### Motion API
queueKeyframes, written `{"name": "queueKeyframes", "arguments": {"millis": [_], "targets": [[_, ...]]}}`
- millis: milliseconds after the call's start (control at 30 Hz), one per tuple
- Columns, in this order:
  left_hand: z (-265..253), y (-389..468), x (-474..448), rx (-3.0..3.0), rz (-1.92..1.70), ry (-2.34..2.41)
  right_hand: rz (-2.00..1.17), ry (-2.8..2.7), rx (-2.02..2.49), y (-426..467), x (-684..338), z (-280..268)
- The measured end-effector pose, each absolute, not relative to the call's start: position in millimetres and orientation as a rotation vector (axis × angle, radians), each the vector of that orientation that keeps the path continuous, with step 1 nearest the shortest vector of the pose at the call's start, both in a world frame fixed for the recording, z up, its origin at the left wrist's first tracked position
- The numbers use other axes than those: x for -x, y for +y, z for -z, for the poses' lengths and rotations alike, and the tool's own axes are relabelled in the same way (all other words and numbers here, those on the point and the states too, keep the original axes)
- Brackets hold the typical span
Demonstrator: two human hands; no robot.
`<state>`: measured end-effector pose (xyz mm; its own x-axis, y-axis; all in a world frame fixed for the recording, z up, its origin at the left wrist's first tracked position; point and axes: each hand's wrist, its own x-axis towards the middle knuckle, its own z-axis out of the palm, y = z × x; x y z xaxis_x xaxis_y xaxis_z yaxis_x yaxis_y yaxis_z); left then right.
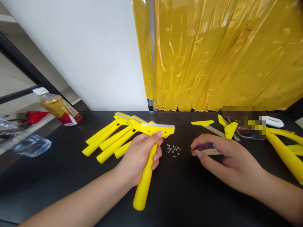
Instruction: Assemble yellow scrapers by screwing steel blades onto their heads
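Observation:
My left hand (139, 157) is wrapped round the handle of a yellow scraper (143, 189), its thumb lying just below the wide head. A metal strip runs along the top edge of that head, and small holes show in its face. My right hand (232, 160) pinches a small screwdriver with a dark purple handle (205, 146), its thin tip pointing left, apart from the scraper. Between the two hands lies a loose group of small screws and nuts (174, 148) on the black table (172, 192). Under the right fingers a flat pale strip (211, 152) partly shows.
Several similar yellow scrapers (106, 134) lie behind my left hand. Farther right are yellow plates (202, 122), metal strips (215, 130), a white oval object (274, 121) and yellow handles (284, 154). A drink bottle (61, 108) and clear plastic (33, 143) are at left.

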<state>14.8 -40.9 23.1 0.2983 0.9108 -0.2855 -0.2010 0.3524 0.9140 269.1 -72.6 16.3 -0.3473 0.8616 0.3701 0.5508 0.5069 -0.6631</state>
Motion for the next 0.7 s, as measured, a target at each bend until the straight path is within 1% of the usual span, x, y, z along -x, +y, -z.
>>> {"name": "queueKeyframes", "arguments": {"millis": [700], "targets": [[-20.8,-40.9,-12.9,-0.906,-0.884,0.973,-0.538,-2.039,1.169,-71.0,-271.7,-13.7]]}}
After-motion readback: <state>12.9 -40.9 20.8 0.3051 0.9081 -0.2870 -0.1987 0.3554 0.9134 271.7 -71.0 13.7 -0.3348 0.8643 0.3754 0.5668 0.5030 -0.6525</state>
